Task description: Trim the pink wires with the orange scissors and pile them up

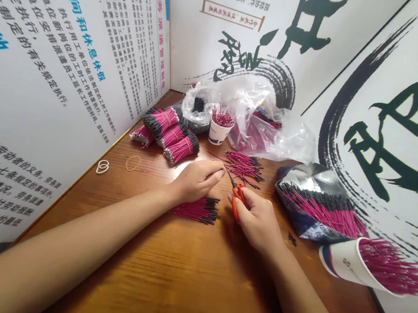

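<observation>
My right hand (pixel 260 218) is wrapped round the orange handles of a pair of scissors (pixel 239 198). The scissors' dark blades point up and left, toward the fingertips of my left hand (pixel 200 178). Those fingers are pinched together, and whatever is between them is too small to make out. Below my left hand lies a row of magenta wires (pixel 197 210) with black ends, partly covered by the hand. Just beyond the scissors is a loose pile of similar wires (pixel 244 166) on the wooden table (pixel 175 286).
Rubber-banded wire bundles (pixel 171 133) are stacked at the back left, near a rubber band (pixel 133 163) and white loops (pixel 102 167). A paper cup (pixel 219 134) of wires stands behind, beside plastic bags (pixel 292 140). At right are an opened wire bag (pixel 312 225) and a tilted cup (pixel 345 261).
</observation>
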